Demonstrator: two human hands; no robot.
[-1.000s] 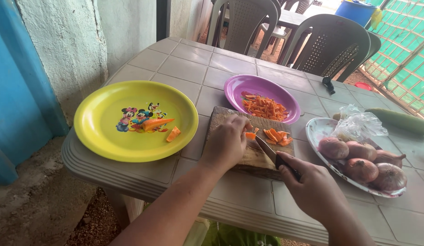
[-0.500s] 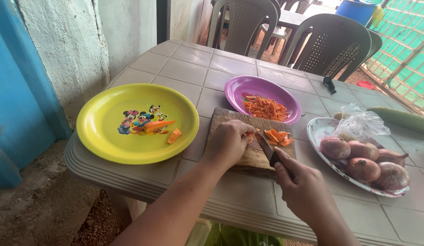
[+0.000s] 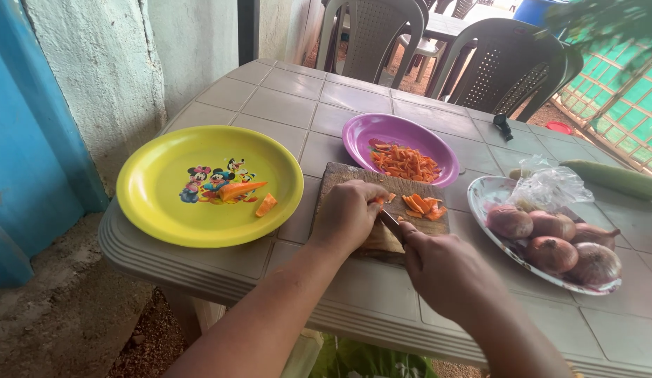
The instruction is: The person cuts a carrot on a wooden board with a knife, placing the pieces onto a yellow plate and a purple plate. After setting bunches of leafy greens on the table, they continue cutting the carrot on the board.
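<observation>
One small carrot piece (image 3: 382, 201) lies on the wooden cutting board (image 3: 354, 178) at the table's (image 3: 284, 105) near edge, pinned under the left hand (image 3: 348, 215). The right hand (image 3: 448, 273) is clamped on a knife (image 3: 390, 222) whose blade meets it. Cut strips (image 3: 422, 206) lie just beside. Slicing looks underway; the next cut calls for fingertips kept back. Beyond stand a purple plate (image 3: 361, 136), a yellow plate (image 3: 151, 182) and onions (image 3: 550, 241).
</observation>
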